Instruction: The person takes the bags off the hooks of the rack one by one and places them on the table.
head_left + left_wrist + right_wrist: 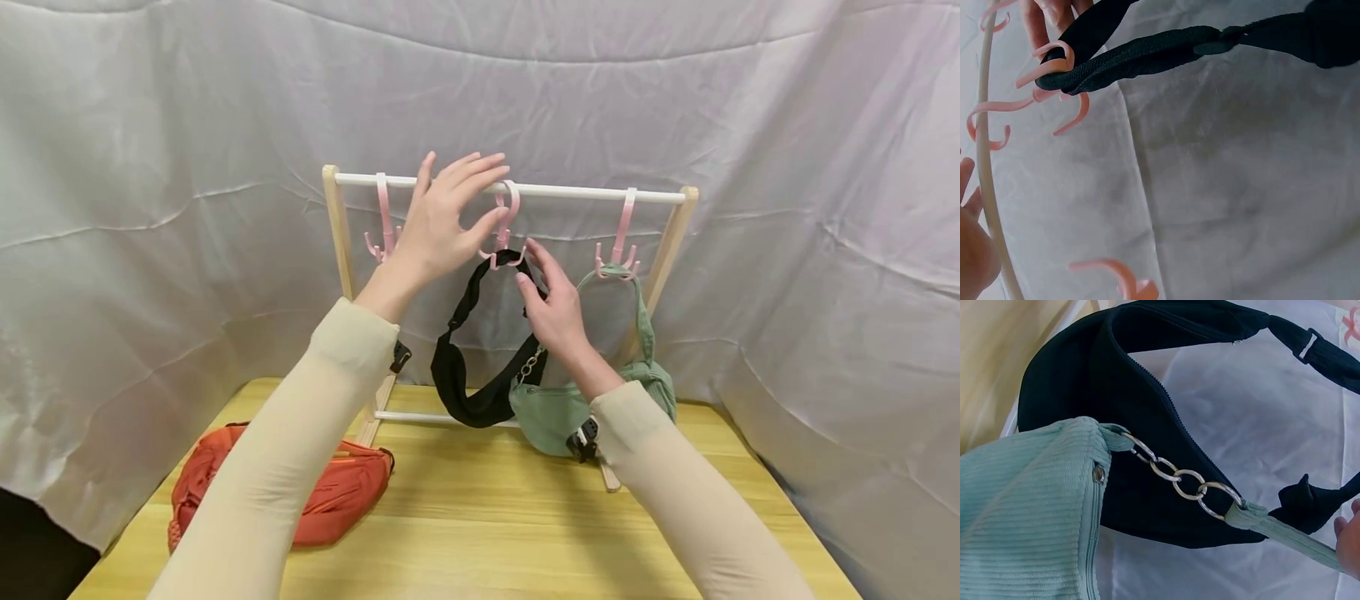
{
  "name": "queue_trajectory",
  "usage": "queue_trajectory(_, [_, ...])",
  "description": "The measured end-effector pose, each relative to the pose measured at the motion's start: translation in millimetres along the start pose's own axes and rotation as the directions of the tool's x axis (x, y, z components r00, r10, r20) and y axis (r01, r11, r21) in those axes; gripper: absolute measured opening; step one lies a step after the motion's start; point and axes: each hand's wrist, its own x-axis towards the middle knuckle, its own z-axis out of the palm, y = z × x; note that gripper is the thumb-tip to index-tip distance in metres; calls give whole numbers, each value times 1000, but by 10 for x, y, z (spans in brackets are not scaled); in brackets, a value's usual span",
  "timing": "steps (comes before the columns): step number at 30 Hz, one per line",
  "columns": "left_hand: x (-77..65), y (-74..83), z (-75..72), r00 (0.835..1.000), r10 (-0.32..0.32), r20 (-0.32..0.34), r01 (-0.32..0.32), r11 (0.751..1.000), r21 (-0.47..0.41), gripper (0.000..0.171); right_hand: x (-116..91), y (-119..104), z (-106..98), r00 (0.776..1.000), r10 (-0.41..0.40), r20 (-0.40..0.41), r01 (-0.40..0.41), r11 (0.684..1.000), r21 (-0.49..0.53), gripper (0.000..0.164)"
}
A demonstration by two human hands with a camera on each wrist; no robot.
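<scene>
A black sling bag (453, 379) hangs by its strap (1141, 57) from the middle pink hook (503, 237). My left hand (444, 218) is raised beside the top of that hook, near the white rod, with fingers extended and nothing held. At the right side of the black strap is my right hand (557, 310), thumb and fingers apart and loosely bent. No grip on the strap is visible. A green corduroy bag (546, 417) with a chain link section (1175, 478) hangs from the right pink hook (621, 242), partly overlapping the black bag.
The rack has wooden legs (339, 229) and a white top rod (592, 193). Its left pink hook (385, 218) is partly behind my left arm. A red-orange bag (341, 500) lies on the wooden table (450, 517) at the left. Grey cloth (225, 125) surrounds the table.
</scene>
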Motion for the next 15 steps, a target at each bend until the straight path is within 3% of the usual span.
queue_trajectory(9, [31, 34, 134, 998, -35, -51, 36, 999, 19, 37, -33, 26, 58, 998, 55, -9, -55, 998, 35, 51])
queue_trajectory(15, [15, 56, 177, 997, -33, -74, 32, 999, -9, 40, -165, -292, -3, 998, 47, -46, -42, 994, 97, 46])
